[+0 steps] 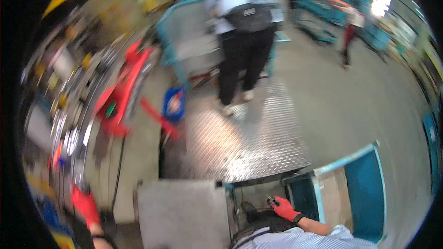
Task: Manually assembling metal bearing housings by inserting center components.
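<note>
Grasping small dark piece (271, 200) in fingers of right hand (287, 209), just beside blue bin (365, 182); cannot tell grip of left hand (85, 206), blurred near machine (73, 143). Could drop piece through loose hold.

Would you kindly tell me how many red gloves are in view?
2: one on the left hand, at lower left; one on the right hand, holding a small dark object. Others may be hidden by blur.
</note>
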A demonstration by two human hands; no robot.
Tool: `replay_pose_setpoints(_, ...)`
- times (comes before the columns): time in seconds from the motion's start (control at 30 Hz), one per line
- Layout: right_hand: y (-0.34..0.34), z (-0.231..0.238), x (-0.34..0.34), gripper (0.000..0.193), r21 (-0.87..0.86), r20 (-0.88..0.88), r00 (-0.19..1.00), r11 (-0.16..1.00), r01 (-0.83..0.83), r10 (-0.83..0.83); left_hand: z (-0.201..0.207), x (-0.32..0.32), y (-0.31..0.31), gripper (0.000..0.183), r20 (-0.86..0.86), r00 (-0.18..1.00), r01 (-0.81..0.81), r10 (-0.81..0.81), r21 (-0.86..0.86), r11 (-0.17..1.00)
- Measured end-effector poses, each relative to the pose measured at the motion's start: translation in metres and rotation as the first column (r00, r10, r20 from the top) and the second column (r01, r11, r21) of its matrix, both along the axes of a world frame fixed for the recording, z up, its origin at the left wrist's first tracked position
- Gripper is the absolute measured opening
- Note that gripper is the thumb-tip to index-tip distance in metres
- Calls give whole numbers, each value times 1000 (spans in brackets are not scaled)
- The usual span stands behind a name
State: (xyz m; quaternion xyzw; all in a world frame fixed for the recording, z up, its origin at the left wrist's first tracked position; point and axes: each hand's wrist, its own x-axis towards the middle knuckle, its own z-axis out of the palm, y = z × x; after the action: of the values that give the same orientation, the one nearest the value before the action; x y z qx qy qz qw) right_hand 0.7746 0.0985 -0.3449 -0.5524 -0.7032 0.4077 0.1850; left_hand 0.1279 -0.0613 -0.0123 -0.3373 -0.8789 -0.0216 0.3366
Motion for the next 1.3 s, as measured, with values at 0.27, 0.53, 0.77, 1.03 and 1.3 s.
replay_pose_setpoints(0.27, 5, -49, -11, 25, -109, -155, 966, 969, -223, 205, -21, 142, -63, 87, 257, 948, 19, -189, 548, 837)
replay_pose_setpoints(0.53, -5, -52, -44, 23, 0, -63, 871, 873, -489, 488, -178, 282, -131, 41, 485, 366, -748, -794, 661, 59)
replay_pose_setpoints(0.77, -49, -41, -28, 24, 137, 62, 821, 810, -570, 567, -300, 338, -133, 20, 106, 428, -876, -898, 291, -383)
replay_pose_setpoints(1.03, -116, -10, -13, 30, -96, -22, 866, 862, -498, 499, -287, 354, -193, 39, 891, -62, -618, -450, 320, 718)
replay_pose_setpoints(1.3, -187, 9, -17, 23, 79, -82, 861, 865, -496, 502, -297, 305, -169, 35, 957, 272, -108, -104, 138, 985)
